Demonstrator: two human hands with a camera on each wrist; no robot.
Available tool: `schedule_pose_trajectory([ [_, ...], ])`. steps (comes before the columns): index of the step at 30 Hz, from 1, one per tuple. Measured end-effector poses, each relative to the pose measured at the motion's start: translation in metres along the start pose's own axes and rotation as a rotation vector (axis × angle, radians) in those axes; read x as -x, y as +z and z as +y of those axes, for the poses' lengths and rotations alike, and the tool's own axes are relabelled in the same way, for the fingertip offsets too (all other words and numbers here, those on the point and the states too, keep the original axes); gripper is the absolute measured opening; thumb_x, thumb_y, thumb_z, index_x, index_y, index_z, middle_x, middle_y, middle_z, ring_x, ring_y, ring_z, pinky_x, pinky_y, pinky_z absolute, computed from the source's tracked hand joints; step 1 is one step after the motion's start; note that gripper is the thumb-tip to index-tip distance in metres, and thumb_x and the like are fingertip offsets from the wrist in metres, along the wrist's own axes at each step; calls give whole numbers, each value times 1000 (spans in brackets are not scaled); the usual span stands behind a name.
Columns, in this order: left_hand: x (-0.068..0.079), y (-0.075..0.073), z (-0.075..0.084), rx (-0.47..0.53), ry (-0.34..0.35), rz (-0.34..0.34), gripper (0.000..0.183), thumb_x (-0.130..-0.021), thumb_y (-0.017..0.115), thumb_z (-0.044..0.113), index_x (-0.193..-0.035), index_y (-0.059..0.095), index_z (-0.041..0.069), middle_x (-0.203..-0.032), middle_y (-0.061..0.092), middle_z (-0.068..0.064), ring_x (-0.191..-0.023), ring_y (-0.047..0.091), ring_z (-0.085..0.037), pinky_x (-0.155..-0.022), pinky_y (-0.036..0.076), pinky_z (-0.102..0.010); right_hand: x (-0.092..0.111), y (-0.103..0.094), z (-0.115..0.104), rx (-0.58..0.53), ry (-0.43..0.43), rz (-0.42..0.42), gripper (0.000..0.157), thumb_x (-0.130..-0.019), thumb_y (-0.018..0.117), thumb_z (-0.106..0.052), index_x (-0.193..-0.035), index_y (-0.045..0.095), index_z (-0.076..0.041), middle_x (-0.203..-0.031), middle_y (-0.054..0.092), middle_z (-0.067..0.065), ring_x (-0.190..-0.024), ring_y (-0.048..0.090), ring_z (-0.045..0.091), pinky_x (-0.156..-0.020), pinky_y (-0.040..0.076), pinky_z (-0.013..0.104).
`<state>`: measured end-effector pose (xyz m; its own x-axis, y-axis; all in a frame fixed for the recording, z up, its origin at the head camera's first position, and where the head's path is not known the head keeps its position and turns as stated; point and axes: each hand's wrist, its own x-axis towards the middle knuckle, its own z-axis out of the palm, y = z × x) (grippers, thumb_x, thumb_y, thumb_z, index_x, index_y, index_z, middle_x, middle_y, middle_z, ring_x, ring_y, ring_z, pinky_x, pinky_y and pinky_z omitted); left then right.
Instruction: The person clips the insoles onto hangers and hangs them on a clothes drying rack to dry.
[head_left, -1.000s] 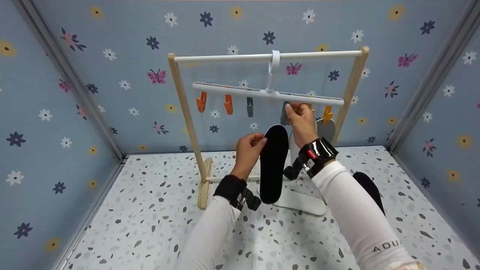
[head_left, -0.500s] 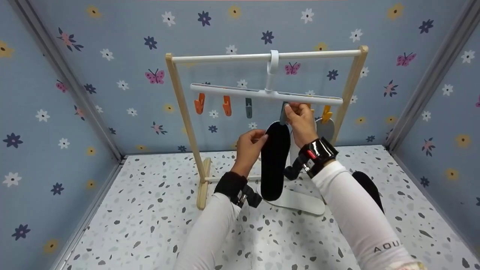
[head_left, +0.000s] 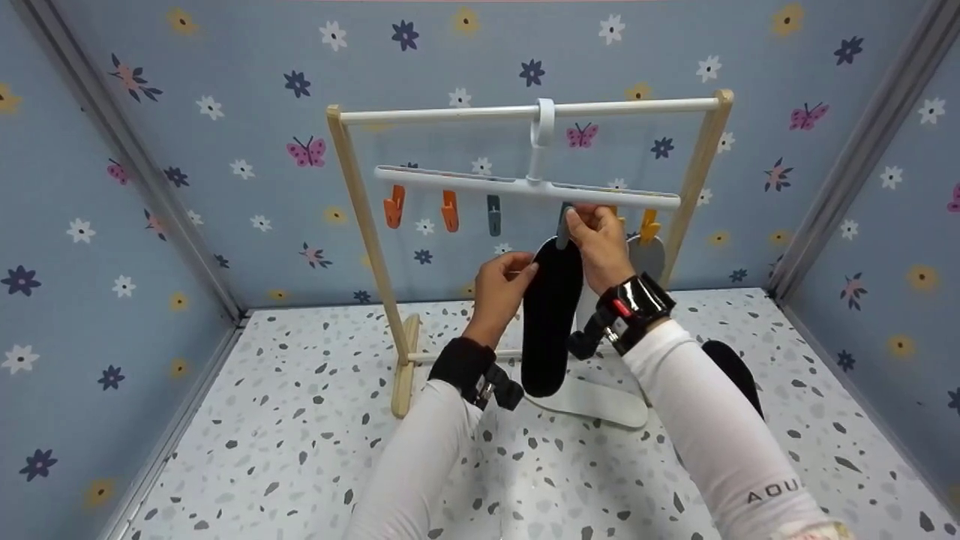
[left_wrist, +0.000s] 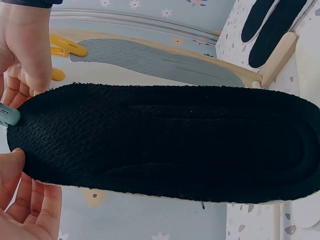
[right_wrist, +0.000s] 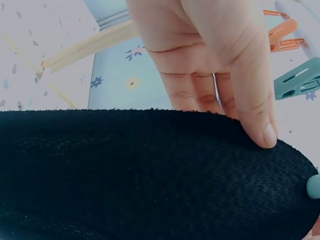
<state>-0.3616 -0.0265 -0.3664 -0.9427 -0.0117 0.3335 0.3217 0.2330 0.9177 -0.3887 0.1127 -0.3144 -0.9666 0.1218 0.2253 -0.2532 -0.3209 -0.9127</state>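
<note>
A black shoe insole (head_left: 551, 322) hangs upright in front of the rack, toe end up. My left hand (head_left: 501, 292) pinches its upper left edge, thumb on the dark face and fingers behind, as the right wrist view shows. With thumb and fingers my right hand (head_left: 602, 244) pinches a grey-green clothespin (head_left: 563, 225) under the white hanger (head_left: 480, 181). That clothespin's tip (left_wrist: 11, 116) lies over the insole's top edge in the left wrist view. Most of the right hand is out of the right wrist view.
The hanger hooks on a wood-framed rack (head_left: 367, 225). Orange clothespins (head_left: 450, 211) and another grey-green one (head_left: 494, 216) hang at left. A yellow clothespin (head_left: 649, 226) holds a grey insole (head_left: 646, 259). A pale insole (head_left: 600, 405) and a black one (head_left: 735, 375) lie on the floor.
My left hand has raised the black insole slightly, bringing its top edge up to the clothespin tip. My right hand has stayed at the same clothespin.
</note>
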Motion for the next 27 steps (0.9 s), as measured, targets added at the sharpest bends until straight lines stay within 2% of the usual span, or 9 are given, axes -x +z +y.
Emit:
schedule_pose_trajectory([
  [14, 0, -2, -4, -1, -8, 12, 18, -91, 63, 15, -105, 69, 5, -100, 68, -7, -86, 63, -16, -76, 50, -26, 4, -1, 3, 7, -28, -53, 8, -94, 52, 1, -101, 49, -2, -89, 52, 3, -80, 49, 9, -74, 43, 18],
  [21, 2, 0, -12, -17, 15, 25, 18, -90, 64, 14, -104, 69, 4, -97, 68, -8, -84, 63, -17, -74, 50, -25, 5, -4, 6, 87, -59, -43, 19, -94, 55, -3, -111, 50, 4, -93, 55, 1, -84, 52, 8, -80, 43, 20],
  [27, 7, -1, -22, -20, 16, 18, 17, -90, 64, 13, -103, 68, 4, -96, 68, -8, -82, 62, -17, -74, 49, -26, 7, -9, 9, 181, -60, -48, 30, -96, 54, -13, -120, 51, 4, -104, 56, 2, -96, 52, 10, -85, 42, 21],
])
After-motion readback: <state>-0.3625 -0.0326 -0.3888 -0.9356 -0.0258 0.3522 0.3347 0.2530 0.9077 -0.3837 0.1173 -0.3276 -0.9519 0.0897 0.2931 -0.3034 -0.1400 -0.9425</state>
